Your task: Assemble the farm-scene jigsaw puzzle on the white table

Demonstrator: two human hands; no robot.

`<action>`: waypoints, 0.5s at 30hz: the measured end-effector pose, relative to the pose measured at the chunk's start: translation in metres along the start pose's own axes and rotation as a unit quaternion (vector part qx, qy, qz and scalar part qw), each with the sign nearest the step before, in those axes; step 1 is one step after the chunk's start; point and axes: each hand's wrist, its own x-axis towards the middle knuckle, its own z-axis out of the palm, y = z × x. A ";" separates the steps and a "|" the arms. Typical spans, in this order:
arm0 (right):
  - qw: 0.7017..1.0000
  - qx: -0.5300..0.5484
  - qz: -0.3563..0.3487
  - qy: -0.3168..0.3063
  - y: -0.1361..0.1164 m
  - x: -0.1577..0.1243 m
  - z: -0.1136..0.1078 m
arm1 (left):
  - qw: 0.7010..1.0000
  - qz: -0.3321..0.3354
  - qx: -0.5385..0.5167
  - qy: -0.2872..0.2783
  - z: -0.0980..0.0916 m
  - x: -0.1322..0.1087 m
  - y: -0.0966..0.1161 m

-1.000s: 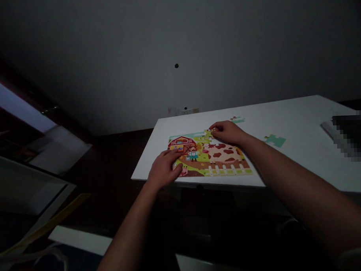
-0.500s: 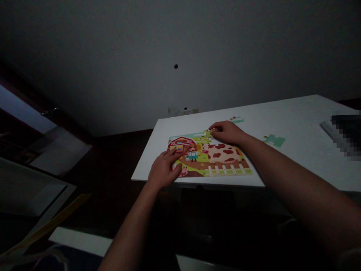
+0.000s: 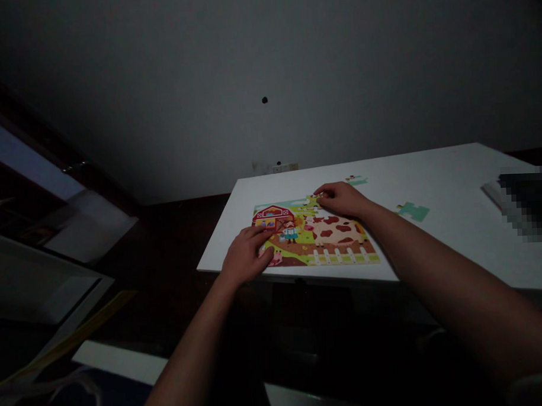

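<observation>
A farm-scene jigsaw puzzle [image 3: 338, 229] lies flat near the front edge of a white table [image 3: 459, 232]; it pictures a red barn, a farmer, a spotted cow and a white fence. My left hand [image 3: 247, 251] rests on the puzzle's left side with its fingers apart. At the puzzle's upper edge, my right hand [image 3: 341, 197] has thumb and fingers closed on a green puzzle piece [image 3: 314, 200]. That piece touches or overlaps the joined part; whether it is interlocked I cannot tell. The hand covers some of the puzzle's upper right.
A loose teal-green puzzle piece [image 3: 413, 211] lies right of my right forearm, and another loose piece [image 3: 356, 180] lies behind my right hand. A partly blurred-out object [image 3: 502, 198] sits at the table's right. Behind stands a grey wall with a socket strip [image 3: 286, 167].
Both hands and the puzzle pieces stay almost where they were. The picture is slightly darker, and the view has shifted by a tiny amount.
</observation>
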 end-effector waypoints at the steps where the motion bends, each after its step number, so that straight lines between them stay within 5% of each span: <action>1: 1.000 -0.002 -0.001 0.002 0.001 0.000 0.000 | 1.000 0.002 0.002 0.000 0.000 0.000 0.000; 15: 1.000 0.001 0.004 -0.006 -0.004 -0.002 0.000 | 1.000 0.001 0.006 0.001 0.001 -0.003 0.001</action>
